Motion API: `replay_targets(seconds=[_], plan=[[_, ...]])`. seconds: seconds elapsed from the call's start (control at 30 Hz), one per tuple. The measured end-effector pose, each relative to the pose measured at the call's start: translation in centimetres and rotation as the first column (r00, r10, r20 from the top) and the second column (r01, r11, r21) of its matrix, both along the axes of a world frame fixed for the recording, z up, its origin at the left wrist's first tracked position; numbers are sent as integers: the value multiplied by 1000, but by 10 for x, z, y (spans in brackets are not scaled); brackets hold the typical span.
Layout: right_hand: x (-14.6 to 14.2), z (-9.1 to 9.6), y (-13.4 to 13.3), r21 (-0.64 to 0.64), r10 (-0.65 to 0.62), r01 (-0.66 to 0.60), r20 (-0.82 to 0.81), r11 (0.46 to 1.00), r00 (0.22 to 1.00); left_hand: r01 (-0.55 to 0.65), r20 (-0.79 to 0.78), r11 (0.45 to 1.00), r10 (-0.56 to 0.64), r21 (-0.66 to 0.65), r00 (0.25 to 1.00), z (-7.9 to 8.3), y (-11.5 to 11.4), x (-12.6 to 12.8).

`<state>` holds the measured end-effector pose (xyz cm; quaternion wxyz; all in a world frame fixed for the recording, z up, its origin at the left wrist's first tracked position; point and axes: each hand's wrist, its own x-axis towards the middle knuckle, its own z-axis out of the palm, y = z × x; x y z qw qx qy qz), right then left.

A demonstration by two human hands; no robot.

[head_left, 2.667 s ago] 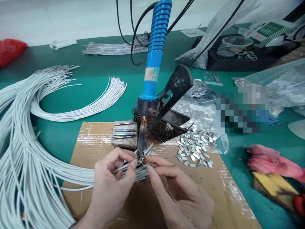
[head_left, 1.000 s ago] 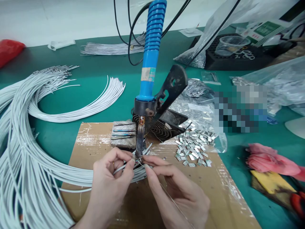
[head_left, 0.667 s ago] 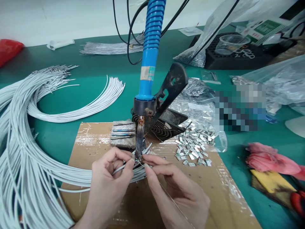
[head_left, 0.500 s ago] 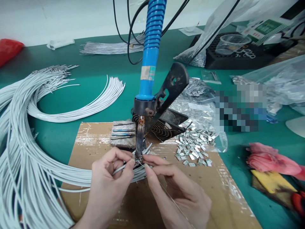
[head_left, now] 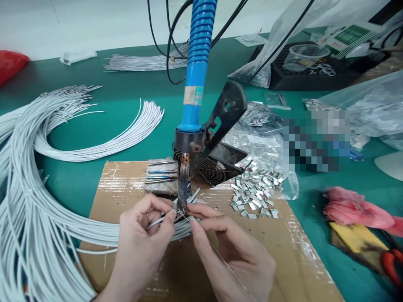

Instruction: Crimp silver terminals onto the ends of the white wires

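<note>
A blue-handled soldering iron (head_left: 197,75) stands tip-down in a black clamp (head_left: 225,113). At its tip, my left hand (head_left: 146,235) pinches a white cable (head_left: 155,222) near its end. My right hand (head_left: 233,247) has a thin strand of solder wire (head_left: 225,263) between thumb and fingers, with its upper end at the iron's tip. Whatever small part sits right at the tip is mostly hidden by my fingertips. Behind and under my hands runs a bundle of white cables (head_left: 94,228) across the cardboard (head_left: 116,180).
Small metal pieces (head_left: 253,193) lie scattered on the cardboard at right, beside a clear plastic bag (head_left: 267,147). A grey pad with metal rods (head_left: 160,176) is behind my left hand. Pink cloth (head_left: 352,209), a yellow sponge (head_left: 355,237) and red-handled scissors (head_left: 392,264) lie far right.
The whole view has shifted very slightly left. Both hands keep the same grip at the iron's tip.
</note>
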<state>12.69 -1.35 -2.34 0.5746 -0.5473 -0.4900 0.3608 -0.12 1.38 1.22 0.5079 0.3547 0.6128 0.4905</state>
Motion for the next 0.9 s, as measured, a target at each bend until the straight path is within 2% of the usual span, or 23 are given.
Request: replay_targets(seconds=[0.37,0.9], plan=[[0,0,-2,-15,-26,25,-14,1000,1000,18,-20,1000,-18,1,1000,2,-1,-1],[2,-3,-3,-28,8,-8,-2,1000,1000,43,-16,999,-43,1,999,-1,-1,-1]])
